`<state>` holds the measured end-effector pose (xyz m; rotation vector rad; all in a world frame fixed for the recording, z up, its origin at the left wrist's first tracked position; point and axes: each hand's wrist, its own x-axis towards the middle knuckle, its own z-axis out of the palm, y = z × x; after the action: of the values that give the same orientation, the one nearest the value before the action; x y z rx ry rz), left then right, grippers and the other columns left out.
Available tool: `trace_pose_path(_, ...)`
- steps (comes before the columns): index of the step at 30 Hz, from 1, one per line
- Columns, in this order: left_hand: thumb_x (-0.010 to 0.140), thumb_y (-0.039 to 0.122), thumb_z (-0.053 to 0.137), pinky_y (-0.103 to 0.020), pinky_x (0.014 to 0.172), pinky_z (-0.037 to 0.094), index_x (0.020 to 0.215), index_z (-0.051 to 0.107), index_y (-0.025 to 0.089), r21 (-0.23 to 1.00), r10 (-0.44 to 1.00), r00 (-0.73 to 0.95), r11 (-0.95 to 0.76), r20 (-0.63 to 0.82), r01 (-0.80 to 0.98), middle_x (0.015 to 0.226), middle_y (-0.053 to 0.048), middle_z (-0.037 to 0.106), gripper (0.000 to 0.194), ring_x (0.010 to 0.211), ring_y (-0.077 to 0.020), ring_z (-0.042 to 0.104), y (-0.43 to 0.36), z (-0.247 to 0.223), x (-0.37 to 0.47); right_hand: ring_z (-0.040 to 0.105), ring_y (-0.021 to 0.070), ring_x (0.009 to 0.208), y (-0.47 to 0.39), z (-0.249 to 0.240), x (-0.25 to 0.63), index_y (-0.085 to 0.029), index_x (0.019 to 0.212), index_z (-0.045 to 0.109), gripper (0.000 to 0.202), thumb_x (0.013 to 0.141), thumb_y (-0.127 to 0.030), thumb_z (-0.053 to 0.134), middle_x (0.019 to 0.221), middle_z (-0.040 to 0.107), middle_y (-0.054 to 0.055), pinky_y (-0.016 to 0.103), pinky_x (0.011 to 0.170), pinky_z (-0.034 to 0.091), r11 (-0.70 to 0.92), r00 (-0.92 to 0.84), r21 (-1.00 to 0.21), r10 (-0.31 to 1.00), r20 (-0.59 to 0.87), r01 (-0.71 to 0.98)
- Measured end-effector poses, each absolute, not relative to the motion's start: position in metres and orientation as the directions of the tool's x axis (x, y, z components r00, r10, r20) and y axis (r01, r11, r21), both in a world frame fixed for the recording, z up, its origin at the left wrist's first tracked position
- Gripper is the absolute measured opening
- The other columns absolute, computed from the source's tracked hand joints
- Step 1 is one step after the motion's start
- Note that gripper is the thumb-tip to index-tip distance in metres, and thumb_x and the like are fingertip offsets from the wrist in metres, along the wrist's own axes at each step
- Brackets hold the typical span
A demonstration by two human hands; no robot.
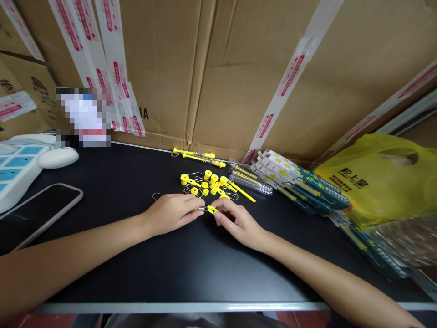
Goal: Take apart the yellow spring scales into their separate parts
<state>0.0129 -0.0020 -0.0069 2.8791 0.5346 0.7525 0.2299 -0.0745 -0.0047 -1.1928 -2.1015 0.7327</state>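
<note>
Over the black table (205, 269), my left hand (174, 212) pinches a small metal wire piece (200, 208), its fingers mostly covering it. A curved wire end (156, 196) shows behind that hand. My right hand (237, 223) holds a small yellow plastic part (212, 209) between thumb and finger, right beside the wire. Just beyond both hands lies a loose pile of yellow plastic parts (214, 178) and metal hooks. Farther back, several yellow rods with metal wire (201, 157) rest side by side.
Stacked printed cards (290, 177) and clear plastic sleeves (251, 178) lie at the right, near a yellow bag (375, 177). A phone (41, 214) and a white power strip (20, 166) are at the left. Taped cardboard (164, 68) stands behind the table.
</note>
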Motion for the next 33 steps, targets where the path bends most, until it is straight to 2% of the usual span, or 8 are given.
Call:
trace_pose_path(10, 0.095, 0.027, 0.037, -0.023, 0.079, 0.045, 0.099, 0.055, 0.019, 0.275, 0.36, 0.815, -0.927, 0.454, 0.256, 0.092, -0.002, 0.062, 0.02, 0.085, -0.013, 0.06, -0.0036, -0.0065, 0.0148, 0.054, 0.0138, 0.071, -0.0769, -0.0097, 0.2321, -0.022, 0.1, 0.037, 0.005, 0.095, -0.022, 0.035, 0.082, 0.055, 0.002, 0.029, 0.067, 0.044, 0.521, -0.427, -0.657, 0.847, 0.318, 0.544)
trace_pose_path(14, 0.094, 0.026, 0.039, -0.022, 0.072, 0.045, 0.091, 0.052, 0.018, 0.253, 0.357, 0.803, -0.931, 0.478, 0.264, 0.086, -0.001, 0.061, 0.016, 0.079, -0.0126, 0.059, -0.0038, -0.0067, 0.0145, 0.051, 0.0132, 0.068, -0.0779, -0.0111, 0.2308, -0.022, 0.104, 0.037, 0.012, 0.093, -0.022, 0.04, 0.08, 0.051, 0.001, 0.028, 0.063, 0.043, 0.511, -0.423, -0.665, 0.852, 0.309, 0.544)
trace_pose_path(19, 0.092, 0.024, 0.039, -0.021, 0.062, 0.042, 0.083, 0.049, 0.018, 0.231, 0.358, 0.8, -0.932, 0.482, 0.278, 0.078, 0.0, 0.057, 0.014, 0.068, -0.0114, 0.056, -0.0037, -0.007, 0.0138, 0.048, 0.0123, 0.068, -0.0779, -0.0113, 0.2276, -0.022, 0.104, 0.039, 0.013, 0.092, -0.026, 0.043, 0.081, 0.049, 0.0, 0.025, 0.061, 0.043, 0.445, -0.412, -0.738, 0.877, 0.246, 0.508)
trace_pose_path(23, 0.091, 0.025, 0.04, -0.021, 0.061, 0.041, 0.082, 0.049, 0.018, 0.243, 0.367, 0.808, -0.928, 0.461, 0.282, 0.077, 0.001, 0.057, 0.014, 0.067, -0.0114, 0.056, -0.004, -0.0067, 0.0133, 0.048, 0.012, 0.068, -0.0777, -0.0105, 0.2267, -0.022, 0.103, 0.041, 0.013, 0.092, -0.028, 0.044, 0.08, 0.05, 0.0, 0.025, 0.061, 0.042, 0.427, -0.421, -0.757, 0.88, 0.221, 0.494)
trace_pose_path(33, 0.094, 0.028, 0.039, -0.02, 0.063, 0.04, 0.089, 0.052, 0.018, 0.232, 0.353, 0.813, -0.933, 0.463, 0.274, 0.08, 0.002, 0.06, 0.017, 0.07, -0.0111, 0.059, -0.0041, -0.0073, 0.0138, 0.051, 0.0125, 0.069, -0.0789, -0.0059, 0.2256, -0.019, 0.109, 0.042, 0.016, 0.097, -0.026, 0.034, 0.075, 0.053, 0.0, 0.027, 0.068, 0.041, 0.448, -0.46, -0.738, 0.863, 0.21, 0.504)
